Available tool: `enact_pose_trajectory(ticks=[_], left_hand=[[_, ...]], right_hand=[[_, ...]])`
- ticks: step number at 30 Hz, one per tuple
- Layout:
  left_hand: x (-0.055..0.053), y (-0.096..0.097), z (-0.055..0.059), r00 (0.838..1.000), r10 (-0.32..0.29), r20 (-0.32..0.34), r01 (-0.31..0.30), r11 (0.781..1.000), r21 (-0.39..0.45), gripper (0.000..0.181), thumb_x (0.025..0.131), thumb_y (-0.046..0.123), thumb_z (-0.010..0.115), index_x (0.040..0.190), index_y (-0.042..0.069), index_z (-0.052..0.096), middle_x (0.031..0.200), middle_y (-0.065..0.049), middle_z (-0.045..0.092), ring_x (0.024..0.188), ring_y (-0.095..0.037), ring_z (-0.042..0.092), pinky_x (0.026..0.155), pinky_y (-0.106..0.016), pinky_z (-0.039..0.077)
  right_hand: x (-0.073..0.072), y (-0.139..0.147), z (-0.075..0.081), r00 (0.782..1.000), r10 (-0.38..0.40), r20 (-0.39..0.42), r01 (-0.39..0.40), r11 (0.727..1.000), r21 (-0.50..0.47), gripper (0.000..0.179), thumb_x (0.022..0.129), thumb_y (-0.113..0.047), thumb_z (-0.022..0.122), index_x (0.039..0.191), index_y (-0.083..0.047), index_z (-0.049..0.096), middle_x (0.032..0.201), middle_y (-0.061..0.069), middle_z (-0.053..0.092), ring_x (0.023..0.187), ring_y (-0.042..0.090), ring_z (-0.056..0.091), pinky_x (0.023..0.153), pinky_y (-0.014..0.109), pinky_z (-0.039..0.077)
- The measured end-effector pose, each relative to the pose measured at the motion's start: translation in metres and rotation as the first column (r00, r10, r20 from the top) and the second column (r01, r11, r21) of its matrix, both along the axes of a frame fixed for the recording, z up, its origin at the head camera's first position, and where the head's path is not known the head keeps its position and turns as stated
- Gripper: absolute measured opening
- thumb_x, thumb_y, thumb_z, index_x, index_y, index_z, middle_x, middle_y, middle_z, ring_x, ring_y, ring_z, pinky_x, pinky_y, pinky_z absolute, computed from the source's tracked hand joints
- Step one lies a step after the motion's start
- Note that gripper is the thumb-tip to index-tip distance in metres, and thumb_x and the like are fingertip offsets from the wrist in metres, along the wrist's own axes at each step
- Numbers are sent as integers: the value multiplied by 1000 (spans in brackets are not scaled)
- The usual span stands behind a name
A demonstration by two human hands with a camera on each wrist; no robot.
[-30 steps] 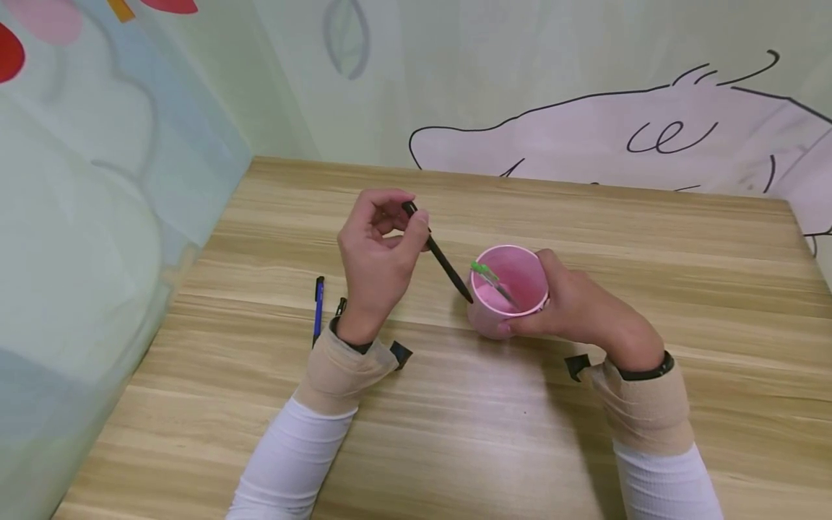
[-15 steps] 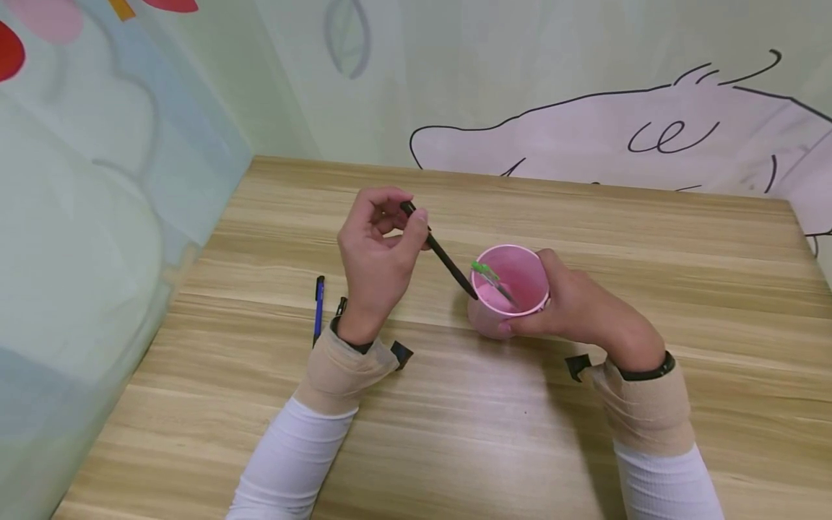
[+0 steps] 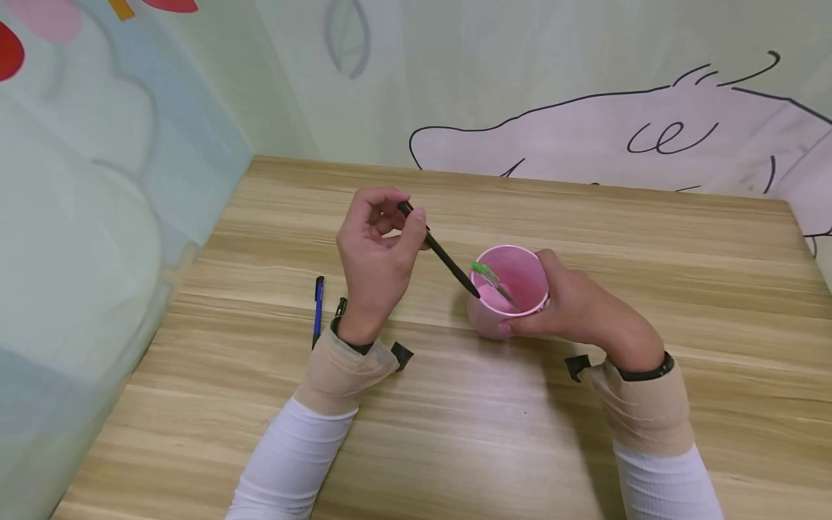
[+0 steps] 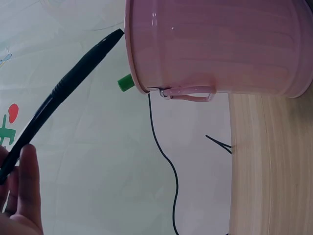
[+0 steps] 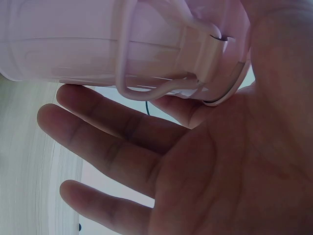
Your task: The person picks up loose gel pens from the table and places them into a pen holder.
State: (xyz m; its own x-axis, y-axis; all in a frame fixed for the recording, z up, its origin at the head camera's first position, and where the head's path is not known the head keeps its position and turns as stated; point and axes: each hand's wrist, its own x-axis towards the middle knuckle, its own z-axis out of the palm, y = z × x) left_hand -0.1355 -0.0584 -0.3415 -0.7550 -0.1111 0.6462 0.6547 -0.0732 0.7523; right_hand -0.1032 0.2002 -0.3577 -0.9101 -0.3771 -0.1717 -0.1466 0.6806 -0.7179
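Observation:
My left hand [image 3: 380,242] pinches a black pen [image 3: 448,261] near its upper end, thumb against fingers. The pen slants down to the right, its lower tip at the left rim of a small pink bucket [image 3: 486,321]. In the left wrist view, that black pen [image 4: 73,81] reaches the bucket's edge; I cannot tell whether they touch. My right hand [image 3: 578,303] holds the bucket by its right side, thumb at the front. A looped handle [image 5: 126,54] shows on the bucket's side in the right wrist view. Inside leans a pen with a green end [image 3: 484,271].
A blue pen [image 3: 318,307] lies on the wooden table [image 3: 468,433], left of my left wrist. Beside it the end of a black pen [image 3: 341,306] shows, the remainder hidden by the wrist. Walls with printed drawings [image 3: 552,137] border the table at the back and left.
The black pen's lower tip has shifted slightly right and up, from beside the bucket to its rim. The right hand and the bucket have stayed in place.

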Motion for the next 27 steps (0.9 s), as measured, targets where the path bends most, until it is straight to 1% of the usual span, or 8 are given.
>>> enact_pose_trajectory(ticks=[9, 15, 22, 27], left_hand=[[-1, 3, -1, 1000, 1, -14, -1, 1000, -9, 24, 89, 0, 66, 105, -14, 55, 87, -12, 58, 66, -19, 61, 53, -38, 58], [-1, 4, -2, 1000, -4, -22, 4, 1000, -11, 24, 89, 0, 66, 105, -14, 55, 87, -12, 58, 66, -19, 61, 53, -37, 58], [-1, 5, -4, 1000, 5, -27, -5, 999, -35, 24, 88, 0, 67, 104, -13, 55, 87, -15, 60, 67, -19, 62, 53, -35, 58], [-1, 5, -4, 1000, 18, -17, -19, 998, -57, 23, 88, 1, 67, 104, -12, 57, 86, -15, 61, 67, -20, 62, 52, -31, 56]], right_hand=[[-1, 1, -1, 1000, -6, 6, 6, 1000, 5, 88, 67, -42, 94, 127, -4, 44, 115, 16, 66, 102, 28, 65, 88, 45, 51], [-1, 1, -1, 1000, -3, -4, 3, 1000, 2, 87, 66, -40, 95, 126, -3, 44, 114, 17, 67, 102, 29, 65, 88, 45, 51], [-1, 0, -1, 1000, -1, -8, 1, 1000, 3, 86, 66, -40, 95, 126, -3, 44, 114, 17, 66, 102, 30, 65, 88, 45, 51], [-2, 0, -1, 1000, -1, -8, 1, 1000, -2, 86, 66, -39, 95, 126, -3, 44, 114, 17, 66, 102, 30, 65, 88, 46, 51]])
